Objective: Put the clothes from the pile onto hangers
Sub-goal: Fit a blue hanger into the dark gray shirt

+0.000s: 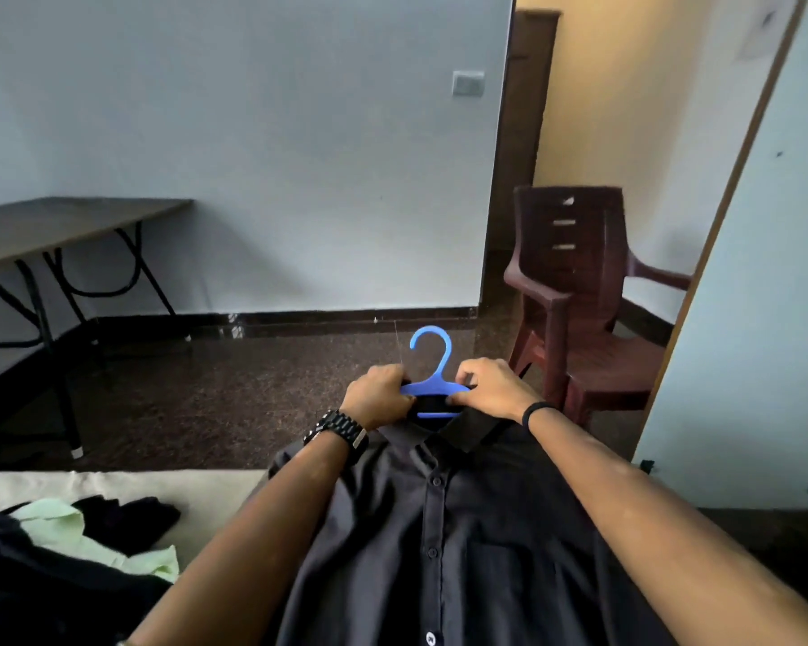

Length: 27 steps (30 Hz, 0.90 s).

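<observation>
The left hand curls its fingers round the left end of the blue hanger, pinching the collar of the dark shirt against it. The right hand does the same on the right end, thumb and fingers closed on the hanger's arm and the collar beneath. The hanger sits in the neck of the shirt, its hook standing up and away from the person, between the two hands. A watch is on the left wrist, a thin black band on the right.

The shirt is held up at the collar, buttoned front facing the camera, and hangs down between the forearms toward the near edge of view. To the near left, on a pale surface, lies the pile: a light green garment among dark ones.

Farther off, a folding table stands by the left wall, and a brown plastic chair stands at the right beside a doorway.
</observation>
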{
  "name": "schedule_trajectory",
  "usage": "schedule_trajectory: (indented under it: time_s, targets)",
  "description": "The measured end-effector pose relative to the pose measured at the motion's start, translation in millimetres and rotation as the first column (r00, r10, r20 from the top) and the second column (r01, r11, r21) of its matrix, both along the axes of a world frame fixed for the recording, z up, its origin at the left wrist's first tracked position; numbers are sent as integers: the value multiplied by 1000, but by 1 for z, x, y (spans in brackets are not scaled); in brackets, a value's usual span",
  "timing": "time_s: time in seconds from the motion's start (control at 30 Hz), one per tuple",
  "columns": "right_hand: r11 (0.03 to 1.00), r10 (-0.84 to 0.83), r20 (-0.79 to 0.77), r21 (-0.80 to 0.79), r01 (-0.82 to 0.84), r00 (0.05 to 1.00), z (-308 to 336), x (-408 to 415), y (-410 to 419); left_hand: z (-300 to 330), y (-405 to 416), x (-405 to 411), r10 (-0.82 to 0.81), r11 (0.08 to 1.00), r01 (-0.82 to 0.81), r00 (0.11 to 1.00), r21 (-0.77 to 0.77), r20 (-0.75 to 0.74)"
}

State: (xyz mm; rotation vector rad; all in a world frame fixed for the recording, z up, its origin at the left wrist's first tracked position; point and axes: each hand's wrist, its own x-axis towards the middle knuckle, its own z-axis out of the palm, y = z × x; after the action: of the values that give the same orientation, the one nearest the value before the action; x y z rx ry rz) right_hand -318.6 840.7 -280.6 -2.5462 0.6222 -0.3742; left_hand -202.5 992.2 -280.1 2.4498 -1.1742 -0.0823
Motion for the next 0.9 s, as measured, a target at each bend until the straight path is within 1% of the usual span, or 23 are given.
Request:
schedule_trajectory:
  time_s: [0.13, 0.27, 0.4, 0.47, 0.53, 0.57, 0.6, 0.63, 0.67, 0.7, 0.73, 0.77, 0.8, 0.83, 0.87, 0.9]
  targets:
    - [998, -29, 208, -56, 41, 978, 90, -25, 6, 101, 4, -13, -82, 982, 83, 997, -168, 13]
    - [987, 17, 316, -156, 34, 949, 180, -60, 14, 190, 15, -37, -153, 939, 164, 986, -303, 59]
    - [967, 67, 381, -252, 34, 922, 257, -105, 29, 258, 21, -69, -178, 871, 243, 966, -426, 188]
    - [962, 68, 460, -264, 64, 885, 288, -129, 31, 291, 23, -89, -174, 843, 279, 950, -460, 258]
    - [974, 84, 532, -221, 42, 842, 317, -153, 35, 320, 24, -109, -174, 804, 316, 935, -504, 310]
    - [987, 109, 562, -157, -24, 820, 331, -167, 37, 334, 25, -119, -179, 775, 340, 927, -532, 331]
    - [991, 131, 580, -54, -122, 804, 344, -182, 40, 345, 25, -129, -180, 743, 359, 920, -565, 348]
    - [974, 140, 587, 62, -217, 797, 357, -198, 41, 356, 26, -138, -174, 708, 372, 916, -601, 362]
    - [946, 149, 574, 155, -285, 805, 369, -214, 40, 364, 25, -147, -166, 673, 379, 914, -635, 369]
    - [927, 160, 536, 207, -313, 829, 378, -228, 39, 371, 24, -154, -160, 646, 383, 914, -660, 374]
    - [929, 169, 468, 218, -299, 867, 387, -243, 38, 377, 23, -163, -145, 632, 388, 910, -671, 389]
    - [948, 165, 385, 191, -253, 908, 393, -254, 36, 380, 21, -171, -107, 637, 387, 901, -667, 420]
    - [977, 128, 303, 123, -172, 944, 399, -264, 36, 383, 19, -180, -25, 664, 383, 870, -642, 493]
    - [997, 63, 242, 19, -70, 968, 405, -271, 36, 384, 15, -187, 95, 713, 376, 785, -592, 612]
    - [996, -6, 214, -88, 26, 977, 410, -276, 37, 385, 11, -193, 199, 761, 364, 657, -538, 727]
    - [977, -53, 199, -191, 92, 979, 414, -282, 39, 385, 8, -201, 253, 796, 361, 532, -486, 808]
